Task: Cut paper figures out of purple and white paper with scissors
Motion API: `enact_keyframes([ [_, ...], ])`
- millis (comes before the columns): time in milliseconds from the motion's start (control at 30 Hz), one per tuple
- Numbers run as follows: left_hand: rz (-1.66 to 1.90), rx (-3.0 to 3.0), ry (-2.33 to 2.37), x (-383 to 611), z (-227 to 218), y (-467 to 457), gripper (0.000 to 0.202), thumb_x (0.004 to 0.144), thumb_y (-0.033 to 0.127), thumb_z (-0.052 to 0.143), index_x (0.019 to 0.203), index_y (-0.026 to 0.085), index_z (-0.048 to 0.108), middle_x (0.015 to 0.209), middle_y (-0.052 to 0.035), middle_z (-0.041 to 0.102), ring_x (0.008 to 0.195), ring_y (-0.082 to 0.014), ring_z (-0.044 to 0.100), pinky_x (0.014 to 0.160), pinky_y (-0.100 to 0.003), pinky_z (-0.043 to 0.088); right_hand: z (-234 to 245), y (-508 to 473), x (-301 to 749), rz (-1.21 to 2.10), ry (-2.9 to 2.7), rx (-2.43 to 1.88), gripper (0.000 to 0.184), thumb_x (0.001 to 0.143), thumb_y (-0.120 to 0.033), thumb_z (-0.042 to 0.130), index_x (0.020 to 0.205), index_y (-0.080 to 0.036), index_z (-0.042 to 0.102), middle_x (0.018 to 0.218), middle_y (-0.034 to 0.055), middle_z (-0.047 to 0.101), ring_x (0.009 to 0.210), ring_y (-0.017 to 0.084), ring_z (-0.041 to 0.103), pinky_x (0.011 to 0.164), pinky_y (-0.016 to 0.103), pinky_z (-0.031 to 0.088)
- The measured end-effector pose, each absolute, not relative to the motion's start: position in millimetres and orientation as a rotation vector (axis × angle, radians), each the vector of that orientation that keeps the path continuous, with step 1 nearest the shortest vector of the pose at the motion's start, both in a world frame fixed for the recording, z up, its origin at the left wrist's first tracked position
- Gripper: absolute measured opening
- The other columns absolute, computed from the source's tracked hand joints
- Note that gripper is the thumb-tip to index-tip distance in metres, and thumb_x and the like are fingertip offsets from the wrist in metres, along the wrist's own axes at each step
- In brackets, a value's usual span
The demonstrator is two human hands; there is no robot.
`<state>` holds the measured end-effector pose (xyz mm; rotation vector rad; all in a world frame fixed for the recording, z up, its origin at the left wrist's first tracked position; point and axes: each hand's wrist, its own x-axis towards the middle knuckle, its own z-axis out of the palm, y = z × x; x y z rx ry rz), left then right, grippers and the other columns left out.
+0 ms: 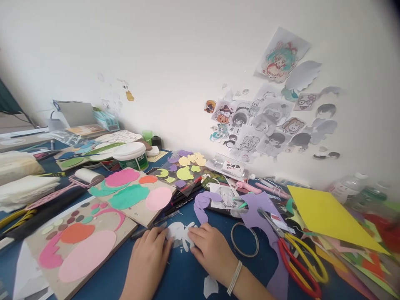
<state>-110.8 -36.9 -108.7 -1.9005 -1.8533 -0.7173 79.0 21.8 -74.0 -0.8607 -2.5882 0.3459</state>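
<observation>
White paper shape [179, 233] is lying flat on the blue table [184, 277], a good way left of the scissors [293, 254]. It is looking already cut out, and the scissors are lying alone with nobody holding them. Both hands are pressing down on the shape. The left hand [148, 254] is resting its fingertips on one edge, and the right hand [211, 250] is touching the edge nearer the scissors. Neither hand is pinching or lifting anything, and the fingers are lying flat and loose. Farther left of the scissors, brown boards [140, 217] are carrying lots of cut colour pieces. The white shape is not sitting on any board yet, so I am thinking that part is left.
</observation>
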Motion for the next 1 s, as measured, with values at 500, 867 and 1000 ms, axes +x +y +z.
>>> enact_keyframes([
  [500,-1.346,-1.835,-2.232,-111.6,-95.6,-22.6,0.023,0.083,0.028,0.043,0.099,0.018,0.056,0.076,-0.0045,0.063,0.066,-0.0178,0.063,0.055,-0.027,0.053,-78.2,16.7,77.2,0.354,-2.607,-0.846,0.033,0.082,-0.019,0.056,0.115,-0.022,0.057,0.126,-0.0006,0.055,0.103,0.018,0.050,0.090,0.031,0.045],
  [867,-1.125,-1.853,-1.573,-119.5,-79.0,-39.5,0.029,0.086,0.015,0.046,0.114,0.017,0.054,0.089,-0.0070,0.060,0.079,-0.0174,0.059,0.074,-0.028,0.047,-76.9,13.3,74.2,0.475,-2.507,-0.791,0.040,0.083,-0.014,0.050,0.121,-0.026,0.055,0.126,-0.0027,0.055,0.103,0.018,0.051,0.091,0.032,0.044],
  [1000,-1.186,-1.803,-1.567,-121.9,-81.8,-41.3,0.031,0.084,0.010,0.049,0.113,0.020,0.055,0.088,-0.0055,0.058,0.077,-0.0167,0.058,0.070,-0.026,0.046,-79.1,12.3,70.8,0.449,-2.525,-0.795,0.039,0.083,-0.014,0.050,0.120,-0.024,0.056,0.125,-0.0012,0.056,0.103,0.018,0.051,0.090,0.032,0.044],
])
